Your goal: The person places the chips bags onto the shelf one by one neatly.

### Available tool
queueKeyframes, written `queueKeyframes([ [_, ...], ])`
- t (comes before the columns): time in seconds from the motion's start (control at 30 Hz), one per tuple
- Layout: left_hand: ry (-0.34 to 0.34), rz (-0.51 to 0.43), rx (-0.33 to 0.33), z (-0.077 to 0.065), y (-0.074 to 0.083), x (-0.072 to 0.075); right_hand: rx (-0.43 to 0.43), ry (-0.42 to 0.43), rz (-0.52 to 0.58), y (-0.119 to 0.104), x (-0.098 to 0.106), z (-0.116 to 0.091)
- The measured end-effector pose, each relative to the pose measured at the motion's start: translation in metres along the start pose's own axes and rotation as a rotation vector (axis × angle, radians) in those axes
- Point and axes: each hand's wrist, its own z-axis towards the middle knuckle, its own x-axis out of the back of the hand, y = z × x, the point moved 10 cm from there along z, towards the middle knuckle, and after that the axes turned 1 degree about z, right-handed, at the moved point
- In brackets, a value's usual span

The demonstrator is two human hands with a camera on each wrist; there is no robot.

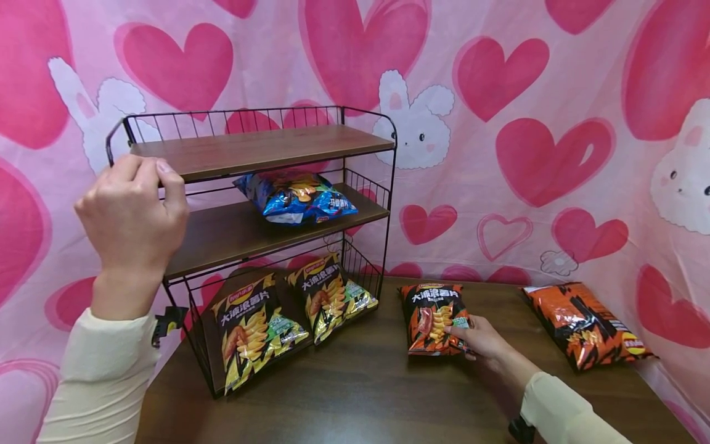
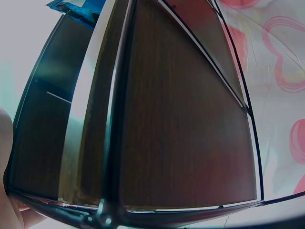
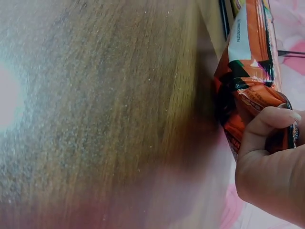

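Observation:
My left hand (image 1: 133, 213), fingers curled, grips the front left upright of a black wire rack with brown shelves (image 1: 261, 148). In the left wrist view its fingers (image 2: 6, 157) wrap the frame at the lower left edge. With thumb and fingers, my right hand (image 1: 488, 339) pinches the lower right edge of an orange and black chip bag (image 1: 424, 311), which stands upright over the table, front facing me. The right wrist view shows this bag (image 3: 243, 81) from its edge, crumpled at the pinch.
A blue chip bag (image 1: 302, 197) lies on the middle shelf. Two black and yellow chip bags, a left one (image 1: 249, 333) and a right one (image 1: 324, 290), lean on the bottom tier. Another orange chip bag (image 1: 582, 324) lies at the right of the brown table (image 1: 344, 382), before a heart-patterned cloth.

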Motion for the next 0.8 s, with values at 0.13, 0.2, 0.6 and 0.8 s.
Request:
queueKeyframes([
  [0.13,0.002,-0.003,-0.004,-0.001,0.001,0.000,0.016,0.016,-0.008,-0.001,0.000,-0.001],
  [0.2,0.004,-0.004,-0.007,-0.001,0.001,0.000,0.030,0.014,-0.020,-0.002,0.000,-0.002],
  [0.6,0.005,-0.004,-0.004,0.000,0.001,0.001,0.111,0.036,-0.042,-0.018,0.005,-0.006],
  [0.8,0.002,-0.005,-0.002,0.000,0.001,0.000,0.194,0.065,-0.180,-0.036,0.016,-0.011],
])
